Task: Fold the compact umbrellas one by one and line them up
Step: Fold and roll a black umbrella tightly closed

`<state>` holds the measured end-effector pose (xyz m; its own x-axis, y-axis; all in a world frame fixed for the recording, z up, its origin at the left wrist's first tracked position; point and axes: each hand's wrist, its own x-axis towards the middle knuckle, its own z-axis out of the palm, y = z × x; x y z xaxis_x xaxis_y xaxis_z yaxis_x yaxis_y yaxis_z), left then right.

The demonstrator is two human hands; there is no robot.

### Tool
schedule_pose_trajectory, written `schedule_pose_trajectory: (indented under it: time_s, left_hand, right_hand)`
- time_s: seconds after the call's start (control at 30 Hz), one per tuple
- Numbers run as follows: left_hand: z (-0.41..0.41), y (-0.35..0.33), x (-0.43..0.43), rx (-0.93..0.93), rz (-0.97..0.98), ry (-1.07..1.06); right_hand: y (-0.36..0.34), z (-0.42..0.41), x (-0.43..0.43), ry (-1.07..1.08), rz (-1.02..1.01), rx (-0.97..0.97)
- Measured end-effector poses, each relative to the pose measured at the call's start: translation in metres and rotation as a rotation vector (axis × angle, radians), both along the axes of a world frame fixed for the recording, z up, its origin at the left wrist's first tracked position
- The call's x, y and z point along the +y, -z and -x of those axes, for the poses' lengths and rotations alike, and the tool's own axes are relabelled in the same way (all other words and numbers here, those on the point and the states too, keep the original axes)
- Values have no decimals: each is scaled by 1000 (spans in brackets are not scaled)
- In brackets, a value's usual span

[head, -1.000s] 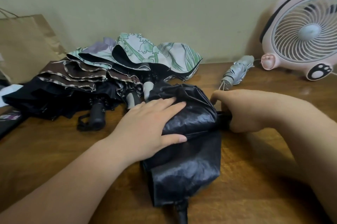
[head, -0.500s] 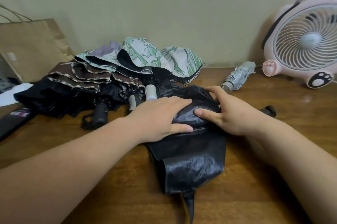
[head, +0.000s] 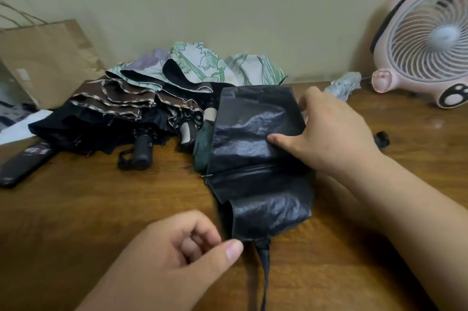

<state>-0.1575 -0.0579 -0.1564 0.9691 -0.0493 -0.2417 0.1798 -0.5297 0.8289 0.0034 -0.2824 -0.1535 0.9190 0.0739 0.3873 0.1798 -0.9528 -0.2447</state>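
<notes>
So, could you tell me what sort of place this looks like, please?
Probably a room at home: a brown wooden table against a plain cream wall, with a pink animal-shaped desk fan, a brown paper carrier bag and a heap of patterned compact umbrellas.

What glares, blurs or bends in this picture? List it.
Head view: light glints off the black umbrella and off the table by the fan. Head view: the wide lens bows the fan at the right edge. Head view: the left hand, nearest the lens, looks soft.
</notes>
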Motion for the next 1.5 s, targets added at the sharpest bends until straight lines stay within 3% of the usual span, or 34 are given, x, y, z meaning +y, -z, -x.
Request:
schedule_pose_trajectory:
  time_s: [0.1, 0.2, 0.33, 0.5, 0.7, 0.97, 1.1, 1.33, 1.5]
  left_hand:
    - [12, 15, -19, -102, 120, -197]
    - [11, 28, -34, -229, 143, -359]
    - [9, 24, -36, -340, -47, -300]
    - [3, 22, -31, -277, -49, -142]
    - [5, 26, -34, -233, 251, -184]
    - [-2, 30, -27, -221, 241, -148]
    - [-9, 29, -23, -257, 277, -137]
    - [-24, 21, -22, -368, 234, -16]
    - [-41, 16, -16, -253, 224, 91]
  right_hand:
    - [-8, 12, 8, 1, 33, 50]
    - [-12, 22, 8, -23, -68, 79]
    - [-28, 38, -4, -34, -149, 251]
    - [-17, 90, -16, -93, -559, 571]
    - [20, 134, -10, -76, -1053, 396]
    - [23, 137, 7, -224, -1291, 449]
    - [24, 123, 3, -307, -1295, 520]
    - [17, 112, 4, -511, -1093, 572]
    - [18, 105, -1, -421, -961, 541]
